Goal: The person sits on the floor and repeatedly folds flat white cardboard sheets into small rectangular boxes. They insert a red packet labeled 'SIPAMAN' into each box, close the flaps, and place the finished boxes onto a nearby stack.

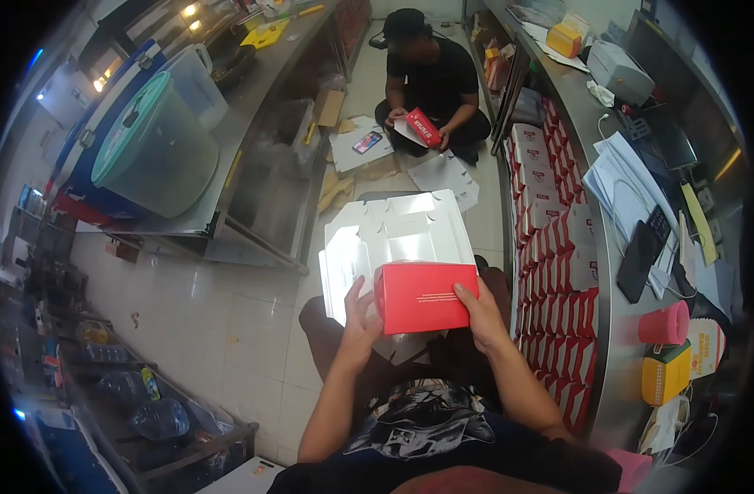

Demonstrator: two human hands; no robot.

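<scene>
A red cardboard box is held up in front of me, its printed red face toward me. My right hand grips its right side, thumb lying on the face and fingers behind. At the box's left end is my left hand, its fingers raised against the side; part of them is hidden by the box. Just beyond lies a stack of flat white die-cut cardboard sheets with slots and tabs, over my lap.
Across from me a person sits on the floor holding another red box. Stacked red-and-white boxes line the right under a metal counter. Left stands a counter with a clear plastic tub. A phone lies on cardboard ahead.
</scene>
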